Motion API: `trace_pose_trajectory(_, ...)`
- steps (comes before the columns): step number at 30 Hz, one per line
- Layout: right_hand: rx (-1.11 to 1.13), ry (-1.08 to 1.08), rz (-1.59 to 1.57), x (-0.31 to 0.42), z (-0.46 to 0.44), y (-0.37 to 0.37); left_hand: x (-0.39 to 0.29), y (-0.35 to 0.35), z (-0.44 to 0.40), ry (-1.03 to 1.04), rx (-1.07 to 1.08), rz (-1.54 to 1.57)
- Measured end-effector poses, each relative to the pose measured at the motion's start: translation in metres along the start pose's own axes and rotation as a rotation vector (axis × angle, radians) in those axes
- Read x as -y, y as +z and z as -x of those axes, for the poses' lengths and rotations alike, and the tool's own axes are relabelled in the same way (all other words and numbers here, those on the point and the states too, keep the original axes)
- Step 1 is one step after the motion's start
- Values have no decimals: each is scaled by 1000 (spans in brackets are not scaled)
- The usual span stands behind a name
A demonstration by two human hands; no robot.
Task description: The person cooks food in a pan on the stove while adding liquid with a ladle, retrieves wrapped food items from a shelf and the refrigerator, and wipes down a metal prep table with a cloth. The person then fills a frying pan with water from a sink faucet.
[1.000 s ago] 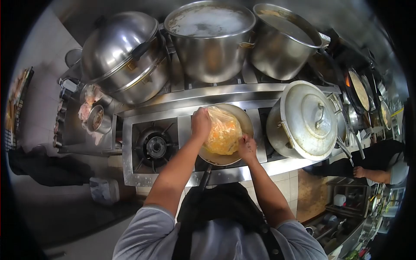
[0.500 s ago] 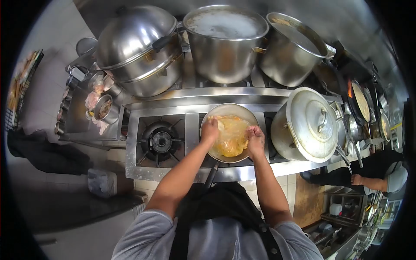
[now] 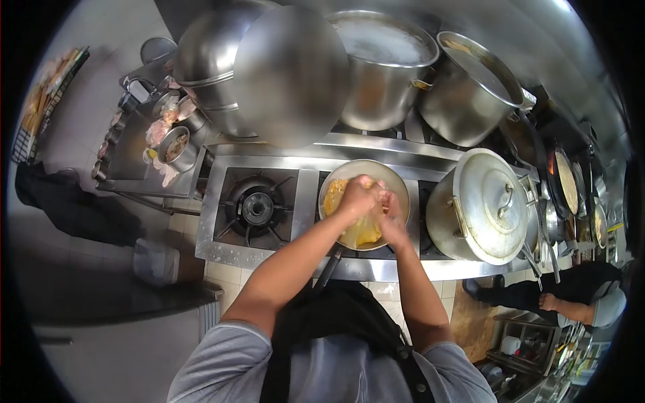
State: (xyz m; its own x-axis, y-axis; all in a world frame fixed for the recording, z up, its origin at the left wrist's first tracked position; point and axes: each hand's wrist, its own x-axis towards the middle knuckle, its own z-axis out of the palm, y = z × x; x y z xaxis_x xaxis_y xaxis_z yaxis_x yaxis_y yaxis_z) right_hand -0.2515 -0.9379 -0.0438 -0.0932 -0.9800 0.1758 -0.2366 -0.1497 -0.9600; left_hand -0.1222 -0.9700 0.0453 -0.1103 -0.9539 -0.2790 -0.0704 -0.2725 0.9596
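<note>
A frying pan with a light interior sits on the stove, its dark handle pointing toward me. Inside it lies a clear plastic bag with yellow-orange contents; what food this is, I cannot make out. My left hand is closed on the top of the bag, over the pan's middle. Right beside it, my right hand has its fingers curled and pinched on the bag's gathered plastic. The two hands meet or nearly touch, and they hide much of the bag's upper part.
An unlit burner lies left of the pan, a large lidded pot right. Tall stockpots stand behind; a blurred patch covers part of a domed pot. Metal containers are at left. Another person's hand shows at right.
My hands have come together over the pan, the left moving right across the bag. The bag's top is now gathered between them. The view has shifted slightly.
</note>
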Motion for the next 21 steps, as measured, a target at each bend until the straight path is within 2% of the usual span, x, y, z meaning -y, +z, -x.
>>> trace_pose_trajectory(1,12,-210,193,6,10,4,5,9,-1,2,-11,0)
trace_pose_trajectory(2,49,-18,158,11,14,0,10,17,-4,192,-13,-94)
trace_pose_trajectory(3,58,-22,153,22,18,-6,14,22,-6,379,-14,-191)
trace_pose_trajectory(5,134,46,433,43,26,-19,-1,26,0,376,-6,-169)
trace_pose_trajectory(6,136,45,431,37,26,-22,-13,28,4,377,14,-144)
trace_pose_trajectory(8,276,172,530,22,26,-28,-43,26,7,371,-15,-78)
trace_pose_trajectory(12,121,100,588,38,14,-33,-64,7,-5,398,-72,174)
trace_pose_trajectory(13,37,1,468,37,6,-33,-56,-2,-5,401,-77,175)
trace_pose_trajectory(14,-47,-97,345,36,-1,-32,-43,-13,-7,453,-237,-46)
trace_pose_trajectory(15,-44,-105,341,35,-8,-31,-31,-22,-8,499,-397,-270)
trace_pose_trajectory(16,-69,-73,255,34,-15,-30,-21,-25,-3,503,-407,-271)
trace_pose_trajectory(18,-80,-43,167,37,-21,-28,7,-26,16,374,-296,-429)
trace_pose_trajectory(19,-16,-81,93,45,-22,-26,28,-23,16,371,-309,-426)
trace_pose_trajectory(21,71,-118,18,44,-22,-23,69,-15,13,208,-61,-246)
